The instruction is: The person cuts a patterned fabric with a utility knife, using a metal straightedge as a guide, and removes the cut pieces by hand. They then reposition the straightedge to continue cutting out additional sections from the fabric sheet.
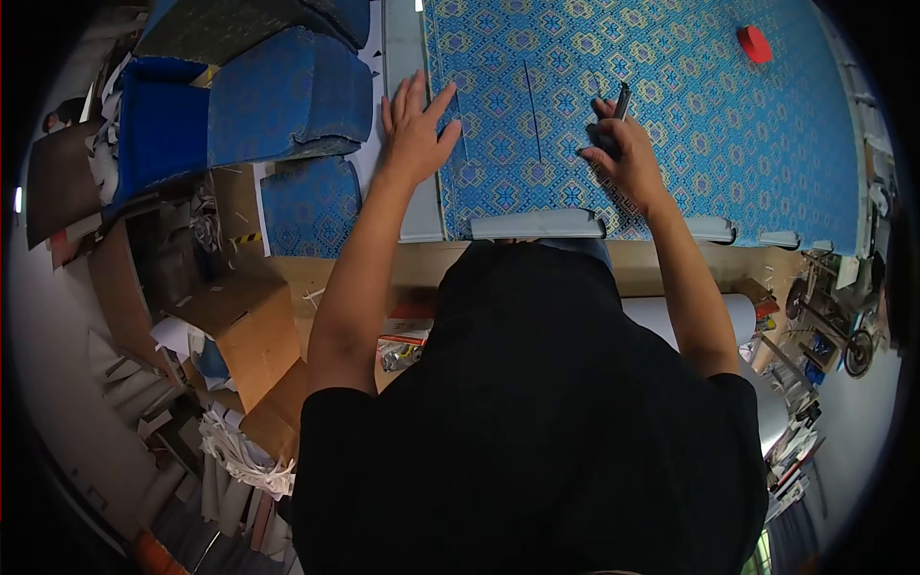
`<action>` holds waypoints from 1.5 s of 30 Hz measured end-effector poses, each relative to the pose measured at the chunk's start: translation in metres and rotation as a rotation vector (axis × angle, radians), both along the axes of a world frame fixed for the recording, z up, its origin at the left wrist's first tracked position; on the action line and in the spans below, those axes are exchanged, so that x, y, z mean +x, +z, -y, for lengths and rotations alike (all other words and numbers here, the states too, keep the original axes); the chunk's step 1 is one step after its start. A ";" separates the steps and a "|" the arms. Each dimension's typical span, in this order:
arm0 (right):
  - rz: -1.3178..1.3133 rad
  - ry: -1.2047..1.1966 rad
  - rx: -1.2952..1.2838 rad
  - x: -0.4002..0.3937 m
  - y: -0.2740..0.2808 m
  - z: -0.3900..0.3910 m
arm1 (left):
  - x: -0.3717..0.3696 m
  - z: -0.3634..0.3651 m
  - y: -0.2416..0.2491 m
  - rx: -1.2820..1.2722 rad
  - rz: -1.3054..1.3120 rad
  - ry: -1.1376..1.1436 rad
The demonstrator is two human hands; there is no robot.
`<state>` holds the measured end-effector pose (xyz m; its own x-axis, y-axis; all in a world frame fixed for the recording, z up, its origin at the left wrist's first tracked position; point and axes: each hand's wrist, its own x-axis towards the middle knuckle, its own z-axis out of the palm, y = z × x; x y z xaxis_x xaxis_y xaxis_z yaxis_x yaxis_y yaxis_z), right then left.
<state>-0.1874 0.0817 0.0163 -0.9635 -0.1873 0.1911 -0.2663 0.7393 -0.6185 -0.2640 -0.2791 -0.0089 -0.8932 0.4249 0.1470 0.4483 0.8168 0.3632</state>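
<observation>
Blue patterned brocade (690, 125) is spread over the table in front of me. My left hand (412, 134) lies flat at its left edge, fingers spread, partly over the grey strip (419, 216) beside the cloth. In my right hand (628, 158) is a slim dark utility knife (622, 101), its upper end pointing away from me; the curled fingers hide the rest. This hand hovers low over the brocade. Between the two hands, a long thin dark line (533, 113) runs across the pattern, with a fainter line to its left.
A red roll (754, 44) rests on the cloth at the far right. Blue patterned pieces (259, 96) are stacked at the left, beside a plain blue open box (163, 129). Pale rolled strips (539, 224) line the front edge. Cardboard boxes (244, 331) stand below left.
</observation>
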 end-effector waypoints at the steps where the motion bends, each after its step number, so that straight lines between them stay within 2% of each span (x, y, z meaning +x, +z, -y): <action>1: 0.005 0.014 0.012 -0.001 0.000 -0.001 | -0.002 -0.001 -0.001 0.018 0.003 -0.002; 7: -0.081 0.022 0.078 -0.001 -0.005 -0.002 | -0.004 -0.004 -0.006 0.011 -0.041 0.031; 14: -0.052 0.014 0.077 0.000 -0.006 -0.002 | -0.001 -0.005 -0.006 0.008 -0.071 0.058; 29: -0.110 0.041 0.139 0.003 -0.002 0.001 | 0.000 0.005 -0.007 -0.015 -0.043 -0.046; 45: -0.062 0.028 0.079 0.006 0.004 0.001 | 0.000 0.004 -0.004 0.017 -0.013 -0.043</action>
